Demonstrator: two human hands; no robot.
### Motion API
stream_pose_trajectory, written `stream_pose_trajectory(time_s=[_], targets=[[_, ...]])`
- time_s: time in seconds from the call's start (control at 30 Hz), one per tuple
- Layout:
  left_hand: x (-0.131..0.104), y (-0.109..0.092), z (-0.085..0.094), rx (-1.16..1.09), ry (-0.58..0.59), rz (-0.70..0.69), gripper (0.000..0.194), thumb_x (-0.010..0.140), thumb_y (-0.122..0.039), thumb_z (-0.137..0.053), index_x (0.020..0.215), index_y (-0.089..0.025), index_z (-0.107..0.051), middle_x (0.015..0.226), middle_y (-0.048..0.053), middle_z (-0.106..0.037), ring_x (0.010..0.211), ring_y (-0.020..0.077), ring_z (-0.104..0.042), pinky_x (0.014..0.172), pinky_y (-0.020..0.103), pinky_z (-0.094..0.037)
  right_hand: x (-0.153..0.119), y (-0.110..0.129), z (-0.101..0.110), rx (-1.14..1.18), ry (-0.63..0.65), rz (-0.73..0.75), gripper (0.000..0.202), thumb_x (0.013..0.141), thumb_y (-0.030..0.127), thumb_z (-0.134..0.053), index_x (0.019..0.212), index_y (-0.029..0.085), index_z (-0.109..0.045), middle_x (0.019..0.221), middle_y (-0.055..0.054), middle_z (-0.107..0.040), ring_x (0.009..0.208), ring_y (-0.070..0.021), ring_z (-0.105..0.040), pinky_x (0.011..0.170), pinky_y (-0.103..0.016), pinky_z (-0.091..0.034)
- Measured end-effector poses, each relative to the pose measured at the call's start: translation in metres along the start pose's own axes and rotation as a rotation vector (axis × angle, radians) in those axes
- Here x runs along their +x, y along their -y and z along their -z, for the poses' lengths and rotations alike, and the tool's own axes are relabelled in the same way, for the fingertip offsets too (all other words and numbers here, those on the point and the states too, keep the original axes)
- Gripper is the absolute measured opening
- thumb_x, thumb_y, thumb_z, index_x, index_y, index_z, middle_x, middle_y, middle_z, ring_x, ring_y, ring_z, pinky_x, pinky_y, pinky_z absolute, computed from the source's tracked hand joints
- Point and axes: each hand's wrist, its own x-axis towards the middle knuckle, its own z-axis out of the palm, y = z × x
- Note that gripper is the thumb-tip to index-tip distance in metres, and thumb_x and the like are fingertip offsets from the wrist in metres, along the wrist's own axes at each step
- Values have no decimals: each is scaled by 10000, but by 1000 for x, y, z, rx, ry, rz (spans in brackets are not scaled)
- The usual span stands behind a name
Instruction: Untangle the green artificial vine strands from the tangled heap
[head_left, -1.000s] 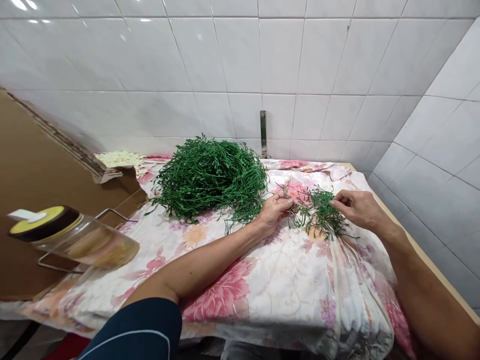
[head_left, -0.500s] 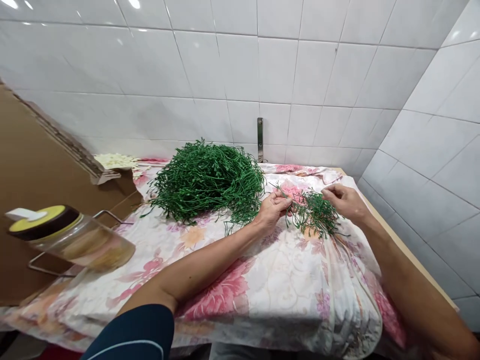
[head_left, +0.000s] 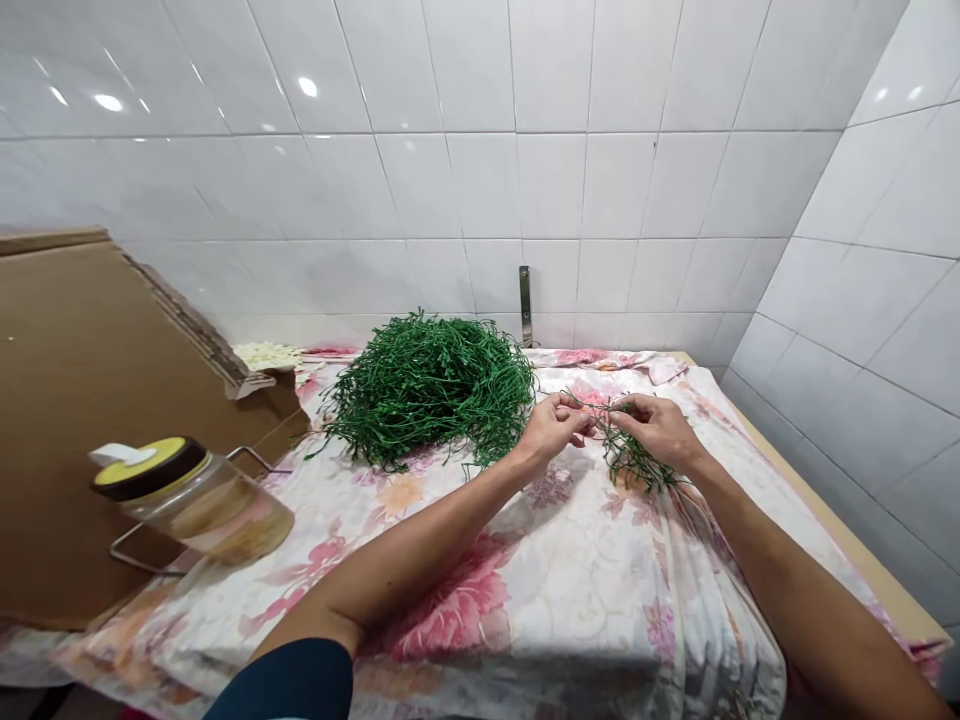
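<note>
My left hand [head_left: 553, 432] is closed in a pinch on a thin green plant sprig [head_left: 598, 408], held just above the cloth. From the other side, the fingertips of my right hand [head_left: 657, 430] are closed on the same sprig, close to the left fingers. Under and beside the right hand lies a small bunch of green sprigs [head_left: 636, 468], partly covered by that hand. A large heaped pile of similar dark green sprigs [head_left: 439, 385] rests to the left of my left hand. Whether they are real or plastic I cannot tell.
A flowered cloth [head_left: 570, 570] covers the table. At the left stand a cardboard box [head_left: 75, 400] and a tilted clear jar [head_left: 225, 510] with a yellow and black lid. Pale yellow pieces [head_left: 266, 355] lie behind the box. A tiled wall [head_left: 551, 185] with a metal bracket [head_left: 526, 305] closes the back.
My right hand has moved left from beside the small bunch to the sprig at my left fingers, and now pinches it. The view has tilted up slightly.
</note>
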Motion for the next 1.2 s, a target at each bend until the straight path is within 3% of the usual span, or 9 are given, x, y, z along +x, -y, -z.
stream_pose_trajectory(time_s=[0.17, 0.27, 0.37, 0.5, 0.57, 0.77, 0.87, 1.0, 1.2], targets=[[-13, -27, 11, 570, 38, -264, 212, 732, -317, -822, 682, -207, -648, 603, 32, -634, 616, 183, -587, 635, 282, -422, -4, -16, 0, 91, 30, 9, 391, 860, 541, -691, 934, 164, -763, 812, -47, -733, 719, -180, -608, 656, -294, -473], [-15, -51, 9, 612, 8, -433, 131, 737, -295, -825, 777, -226, -722, 723, 57, -670, 750, 227, -617, 777, 310, -448, -7, -19, -2, 110, 22, 11, 375, 867, 531, -693, 954, 174, -768, 817, -42, -735, 718, -176, -610, 660, -294, -474], [-7, -64, 2, 498, 130, -509, 238, 666, -282, -871, 877, -234, -771, 990, 109, -733, 1018, 293, -628, 927, 341, -457, -10, -16, -4, 135, 16, 30, 375, 870, 529, -699, 993, 182, -769, 850, -49, -748, 740, -181, -627, 684, -303, -489], [8, -59, -1, 656, 373, -397, 160, 771, -329, -760, 866, -202, -781, 832, 72, -743, 811, 232, -648, 765, 300, -473, -11, -19, -9, 212, -5, 45, 423, 846, 554, -722, 1037, 177, -744, 914, -76, -764, 794, -205, -674, 740, -337, -538], [12, -53, 3, 704, 419, -325, 198, 810, -346, -704, 862, -167, -771, 751, 52, -719, 690, 182, -616, 639, 261, -432, -11, -22, -12, 243, -27, 37, 442, 816, 559, -753, 1032, 174, -728, 904, -80, -764, 796, -213, -687, 736, -342, -549], [16, -37, 17, 723, 371, -217, 238, 799, -377, -670, 742, -149, -712, 600, -12, -568, 554, 109, -444, 528, 243, -291, -10, -21, -14, 248, -53, 28, 392, 823, 561, -744, 899, 177, -736, 828, -68, -755, 743, -203, -676, 695, -323, -545], [20, -29, 18, 651, 386, -148, 274, 799, -417, -681, 756, -148, -710, 567, -28, -490, 530, 101, -377, 510, 246, -247, -12, -20, -13, 171, -113, 58, 360, 839, 540, -732, 888, 185, -753, 823, -66, -758, 717, -201, -662, 676, -321, -531], [22, -26, 16, 611, 340, -175, 334, 783, -488, -725, 836, -158, -737, 532, -53, -409, 503, 95, -315, 495, 247, -207, -14, -21, -11, 63, -159, 90, 341, 858, 534, -715, 910, 201, -769, 825, -67, -764, 681, -200, -648, 642, -322, -522], [20, -31, 16, 664, 324, -230, 276, 799, -424, -698, 762, -151, -726, 610, -1, -565, 565, 113, -446, 524, 241, -292, -16, -21, -8, 30, -170, 104, 287, 870, 466, -720, 950, 197, -779, 890, -78, -780, 702, -200, -674, 652, -327, -541]])
